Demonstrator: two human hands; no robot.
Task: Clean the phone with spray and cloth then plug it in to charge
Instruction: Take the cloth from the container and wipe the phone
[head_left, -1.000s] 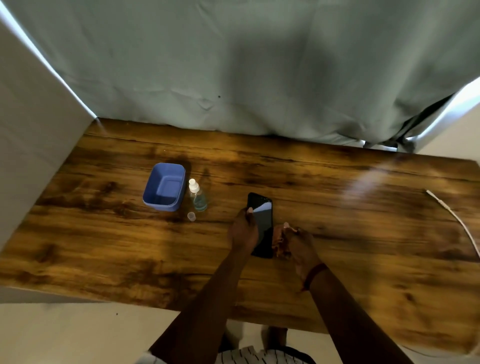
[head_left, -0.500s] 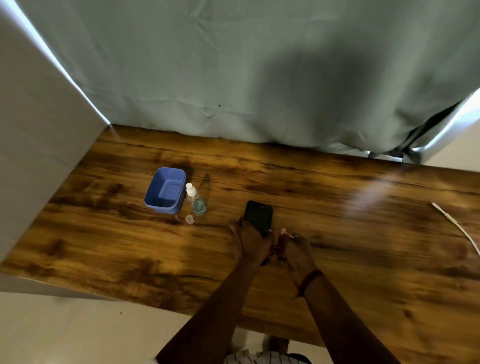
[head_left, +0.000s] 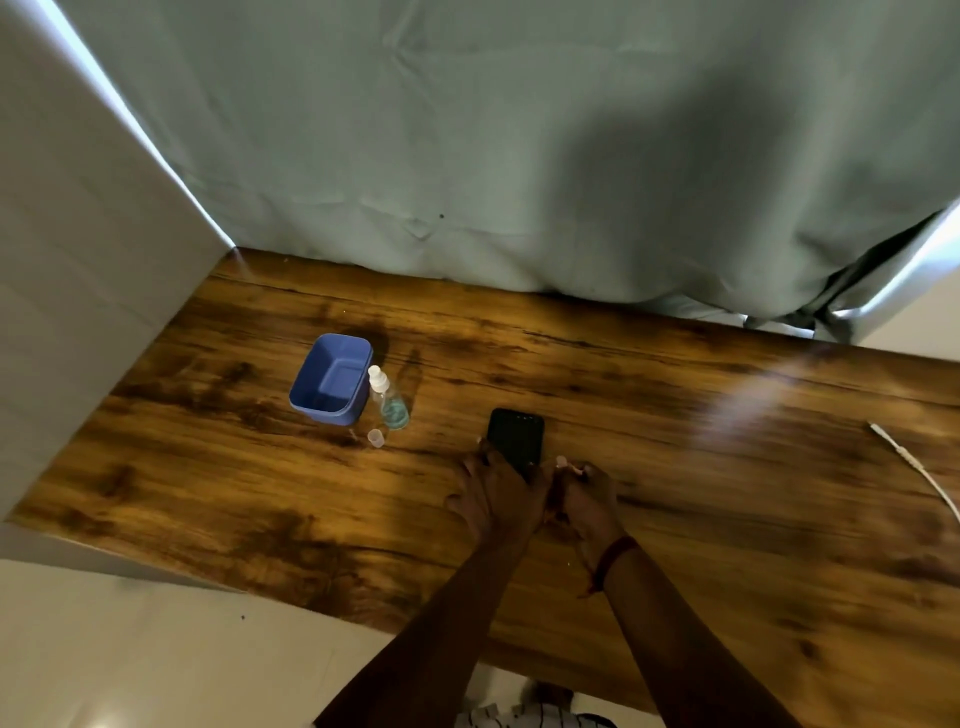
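A black phone (head_left: 516, 435) lies on the wooden table (head_left: 675, 467). My left hand (head_left: 496, 496) rests over its near end and holds it down. My right hand (head_left: 584, 496) sits just right of the phone, fingers closed on a small reddish-brown cloth (head_left: 555, 501) that shows between the two hands. A clear spray bottle (head_left: 387, 399) with a white nozzle stands left of the phone, its small cap (head_left: 375, 437) off beside it. A white charging cable (head_left: 914, 465) lies at the table's right edge.
A blue plastic tub (head_left: 332, 379) stands next to the spray bottle. A grey-green curtain (head_left: 493, 156) hangs along the table's far edge and a white wall (head_left: 78, 286) borders its left side. The table's near edge runs just below my forearms.
The phone, tilted up with a bright screen reflection a second ago, now lies flat and dark. My left hand has slid onto its near end and both hands have come together there.
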